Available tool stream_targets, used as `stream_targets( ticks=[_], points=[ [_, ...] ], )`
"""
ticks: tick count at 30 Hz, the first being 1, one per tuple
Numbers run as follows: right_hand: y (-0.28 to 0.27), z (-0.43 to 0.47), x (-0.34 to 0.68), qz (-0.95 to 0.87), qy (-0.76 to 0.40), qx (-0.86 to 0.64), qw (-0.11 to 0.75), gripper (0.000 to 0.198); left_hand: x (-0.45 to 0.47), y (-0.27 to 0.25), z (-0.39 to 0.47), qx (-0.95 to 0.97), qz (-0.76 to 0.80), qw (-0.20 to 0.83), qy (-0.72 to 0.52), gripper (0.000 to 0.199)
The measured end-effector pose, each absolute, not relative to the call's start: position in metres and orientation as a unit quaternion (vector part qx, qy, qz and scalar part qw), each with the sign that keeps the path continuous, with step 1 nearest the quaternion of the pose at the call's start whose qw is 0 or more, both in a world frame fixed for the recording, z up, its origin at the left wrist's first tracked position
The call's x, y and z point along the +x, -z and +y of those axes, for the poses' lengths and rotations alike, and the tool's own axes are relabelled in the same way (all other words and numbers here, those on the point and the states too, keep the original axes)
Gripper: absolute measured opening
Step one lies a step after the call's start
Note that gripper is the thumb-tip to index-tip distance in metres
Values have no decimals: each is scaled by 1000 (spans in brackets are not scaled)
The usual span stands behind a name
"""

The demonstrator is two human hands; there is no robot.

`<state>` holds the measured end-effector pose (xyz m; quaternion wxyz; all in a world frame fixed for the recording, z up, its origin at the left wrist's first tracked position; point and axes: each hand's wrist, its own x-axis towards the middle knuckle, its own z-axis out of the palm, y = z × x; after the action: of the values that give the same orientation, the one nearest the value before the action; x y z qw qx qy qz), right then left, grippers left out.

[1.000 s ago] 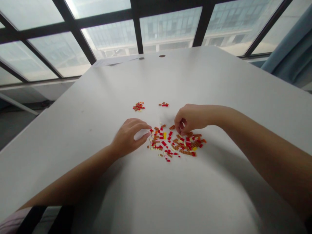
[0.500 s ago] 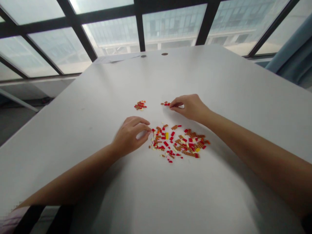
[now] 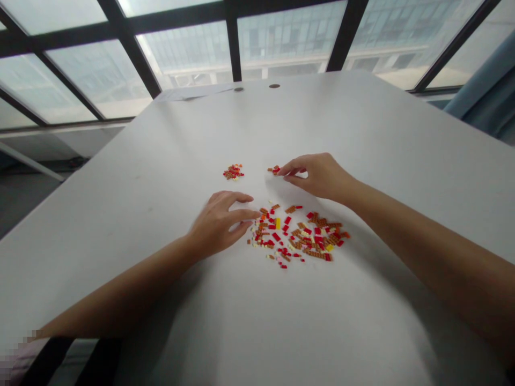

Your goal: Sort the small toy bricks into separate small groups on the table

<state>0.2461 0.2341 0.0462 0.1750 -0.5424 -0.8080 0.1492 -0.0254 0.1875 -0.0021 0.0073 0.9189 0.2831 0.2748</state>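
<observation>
A loose spread of small toy building bricks (image 3: 277,236), red, brown, cream, orange and yellow, lies in front of me. My left hand (image 3: 225,221) is at its left edge, fingers apart, the index fingertip at the bricks beside an orange one. Farther back, my right hand (image 3: 316,174) reaches to a small cluster of red and brown bricks (image 3: 274,169), fingertips at its right side. Its thumb stands a little apart from the fingers, and I see no brick between them. Left of that cluster lies another small heap of red, brown and orange bricks (image 3: 234,171).
All the bricks lie on a large white table (image 3: 193,139). Toward its far edge are two round dark discs (image 3: 274,86) and some white paper (image 3: 193,95). Behind stand dark-framed windows (image 3: 289,40), with a blue curtain (image 3: 486,96) at the right.
My left fingers have spread and moved right over the edge of the brick spread. At the small cluster, my right thumb and fingers have parted slightly, and its bricks sit closer together.
</observation>
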Motion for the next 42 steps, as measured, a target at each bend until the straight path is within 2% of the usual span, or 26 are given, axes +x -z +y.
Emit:
stream_targets(
  ticks=[6, 10, 16, 22, 31, 42],
  points=[
    [-66, 214, 231, -857, -249, -449, 37, 19, -25, 4, 189, 912, 302, 10, -277, 11],
    [-67, 204, 221, -875, -244, -418, -15, 20, -25, 3, 189, 907, 310, 26, -284, 7],
    [-64, 205, 221, -885, -217, -411, 8, 18, -24, 3, 190, 891, 349, 31, -287, 19],
    [-59, 207, 219, -889, -210, -403, 63, 28, -23, 4, 189, 887, 356, 36, -292, 15],
    [-65, 217, 236, -894, -212, -395, -1, 26, -25, 5, 189, 886, 359, 50, -289, 7],
    [-64, 226, 253, -877, -194, -440, -2, 25, -26, 3, 187, 903, 314, 60, -288, 6]
  ],
)
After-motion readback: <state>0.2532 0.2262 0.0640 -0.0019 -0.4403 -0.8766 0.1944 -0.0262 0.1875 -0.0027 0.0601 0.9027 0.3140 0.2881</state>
